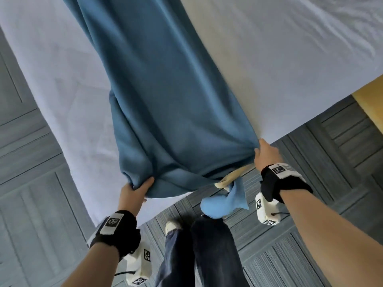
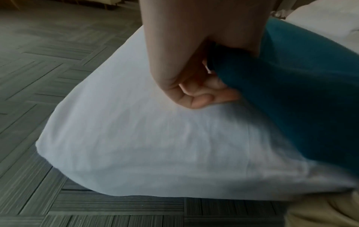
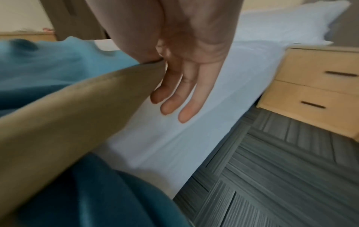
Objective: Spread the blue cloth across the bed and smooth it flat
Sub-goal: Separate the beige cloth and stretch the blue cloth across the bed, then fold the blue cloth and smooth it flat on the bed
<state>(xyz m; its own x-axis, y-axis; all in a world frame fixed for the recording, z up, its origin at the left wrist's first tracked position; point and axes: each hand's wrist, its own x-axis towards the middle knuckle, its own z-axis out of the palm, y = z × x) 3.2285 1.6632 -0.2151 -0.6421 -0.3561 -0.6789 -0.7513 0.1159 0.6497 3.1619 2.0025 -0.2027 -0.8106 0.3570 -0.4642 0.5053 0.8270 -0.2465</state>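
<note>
Left hand (image 1: 135, 190): fingers curled round a bunched corner of the cloth (image 1: 165, 100), thumb on top, just over the near edge of the bed (image 1: 62, 100). Confirmed in the left wrist view: fist closed on dark blue fabric above the white sheet.

Cloth: a long narrow band running from the near edge toward the far side, still folded on itself, tan underside showing along its right flank. Creases fanning toward both grips. A loose tail hanging off the near edge toward the floor (image 1: 310, 224).

Right hand (image 1: 266, 155): pinching the cloth's other near corner between thumb and index at the bed's near edge; remaining fingers straight and loose, seen in the right wrist view.

Step in hand, as judged: opening the band sideways. Best done by drawing the two corners apart along the near edge, low and taut, keeping equal tension. Risk: weak right pinch slipping; fuller grip advisable. Hanging tail to be lifted onto the bed before smoothing.
</note>
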